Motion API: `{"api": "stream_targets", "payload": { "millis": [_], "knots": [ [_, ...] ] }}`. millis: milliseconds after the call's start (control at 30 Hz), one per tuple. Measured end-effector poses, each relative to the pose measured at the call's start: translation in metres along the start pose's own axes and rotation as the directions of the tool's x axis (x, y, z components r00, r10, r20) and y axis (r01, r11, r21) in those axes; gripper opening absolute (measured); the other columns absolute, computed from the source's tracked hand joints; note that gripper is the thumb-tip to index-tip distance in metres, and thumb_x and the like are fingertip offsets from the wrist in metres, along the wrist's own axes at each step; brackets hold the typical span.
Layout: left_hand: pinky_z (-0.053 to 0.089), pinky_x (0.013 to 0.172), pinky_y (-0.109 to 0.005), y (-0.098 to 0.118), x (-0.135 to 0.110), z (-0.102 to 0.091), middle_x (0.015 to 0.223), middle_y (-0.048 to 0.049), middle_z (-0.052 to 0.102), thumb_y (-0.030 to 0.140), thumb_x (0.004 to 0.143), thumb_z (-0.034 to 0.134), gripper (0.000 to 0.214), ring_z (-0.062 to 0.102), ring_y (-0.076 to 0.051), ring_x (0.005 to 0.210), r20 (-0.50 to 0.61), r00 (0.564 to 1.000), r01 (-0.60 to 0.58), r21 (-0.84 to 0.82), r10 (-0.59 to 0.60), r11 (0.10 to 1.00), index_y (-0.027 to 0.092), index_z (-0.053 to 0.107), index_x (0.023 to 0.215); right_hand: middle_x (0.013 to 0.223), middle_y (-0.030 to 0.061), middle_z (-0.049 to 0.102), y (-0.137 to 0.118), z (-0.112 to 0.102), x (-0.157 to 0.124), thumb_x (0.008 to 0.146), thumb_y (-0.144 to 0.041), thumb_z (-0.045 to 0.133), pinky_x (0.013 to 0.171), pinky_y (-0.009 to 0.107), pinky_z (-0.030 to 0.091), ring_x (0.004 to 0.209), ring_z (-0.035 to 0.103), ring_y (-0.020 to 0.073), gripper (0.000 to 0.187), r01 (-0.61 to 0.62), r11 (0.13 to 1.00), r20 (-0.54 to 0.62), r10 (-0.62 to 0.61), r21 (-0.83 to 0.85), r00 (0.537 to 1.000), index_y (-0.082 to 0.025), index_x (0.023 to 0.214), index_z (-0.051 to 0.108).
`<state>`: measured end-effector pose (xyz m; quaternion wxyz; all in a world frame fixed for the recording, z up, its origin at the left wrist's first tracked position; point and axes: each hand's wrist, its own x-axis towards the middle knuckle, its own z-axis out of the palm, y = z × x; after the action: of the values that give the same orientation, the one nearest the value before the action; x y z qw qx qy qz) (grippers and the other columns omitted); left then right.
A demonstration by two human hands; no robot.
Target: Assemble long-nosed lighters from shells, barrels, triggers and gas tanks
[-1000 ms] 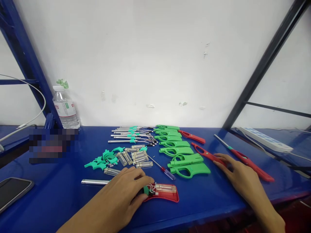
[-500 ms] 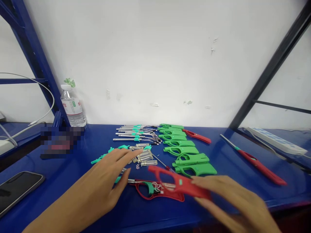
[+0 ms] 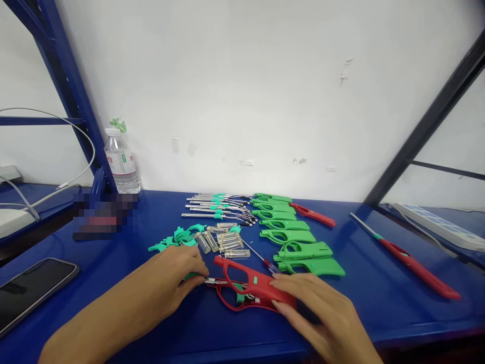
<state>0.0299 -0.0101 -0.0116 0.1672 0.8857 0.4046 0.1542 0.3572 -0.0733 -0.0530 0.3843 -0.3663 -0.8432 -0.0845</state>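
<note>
My right hand (image 3: 314, 303) grips a red lighter half-shell (image 3: 261, 283) between thumb and fingers. That half-shell hangs just over a second red half-shell (image 3: 227, 299), partly covering it. Inside the lower one sit a green trigger (image 3: 239, 294) and thin white wires. A metal lighter tube (image 3: 210, 280) sticks out of its left end. My left hand (image 3: 182, 278) pinches the tube there, thumb and fingers closed on it. Whether the two shells touch, I cannot tell. Beyond my hands lie several clear fuel tanks (image 3: 230, 243) and small green triggers (image 3: 180, 236).
Green half-shells (image 3: 288, 236) are lined up toward the wall, beside metal tubes with wires (image 3: 212, 205). A screwdriver (image 3: 270, 265) lies behind the red shells. At right rests an assembled red lighter (image 3: 413, 262); at left, a phone (image 3: 34, 288) and a water bottle (image 3: 122, 164).
My right hand has brought the red half-shell left, over the lower one. My left hand has closed on the metal tube. The view has shifted slightly.
</note>
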Motion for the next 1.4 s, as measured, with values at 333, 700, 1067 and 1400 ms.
{"api": "stream_targets", "payload": {
  "millis": [333,700,1067,1400],
  "knots": [
    [0.05,0.08,-0.026,0.004,0.004,0.001,0.096,0.001,0.08,0.01,0.097,0.063,0.027,0.074,-0.018,0.089,0.029,0.997,0.064,0.023,-0.065,0.998,0.029,0.083,0.093,0.115,0.0059,0.084,-0.008,0.004,0.002,0.11,-0.031,0.058,0.086,0.035,0.068,0.097,0.081,0.0235,0.027,-0.025,0.998,0.124,0.031,-0.051,0.992,-0.023,0.125,0.079],
    [0.046,0.072,-0.025,0.01,0.003,0.003,0.089,0.0018,0.077,0.013,0.1,0.057,0.031,0.07,-0.016,0.079,-0.011,0.999,0.037,0.006,-0.037,0.999,0.027,0.081,0.088,0.114,0.0052,0.085,-0.009,0.003,0.004,0.111,-0.032,0.054,0.083,0.038,0.07,0.096,0.082,0.0256,0.03,-0.026,0.998,0.134,0.034,-0.058,0.99,-0.023,0.12,0.081],
    [0.043,0.068,-0.028,0.007,0.004,0.009,0.086,-0.0024,0.072,0.015,0.101,0.049,0.035,0.066,-0.018,0.075,0.001,0.998,0.055,0.072,-0.055,0.996,0.023,0.076,0.082,0.111,0.0064,0.085,-0.009,0.005,0.004,0.109,-0.03,0.058,0.082,0.034,0.07,0.093,0.082,0.0242,0.027,-0.036,0.999,0.08,0.037,-0.024,0.996,-0.023,0.118,0.082],
    [0.039,0.064,-0.029,0.0,0.002,0.025,0.077,-0.0018,0.063,0.021,0.101,0.046,0.033,0.058,-0.017,0.068,-0.074,0.994,0.095,0.12,-0.086,0.988,0.022,0.067,0.076,0.114,0.0056,0.085,-0.007,0.006,0.0,0.108,-0.03,0.06,0.085,0.035,0.069,0.096,0.081,0.0242,0.025,-0.068,0.998,0.093,0.067,-0.002,0.993,-0.025,0.121,0.081]
  ]
}}
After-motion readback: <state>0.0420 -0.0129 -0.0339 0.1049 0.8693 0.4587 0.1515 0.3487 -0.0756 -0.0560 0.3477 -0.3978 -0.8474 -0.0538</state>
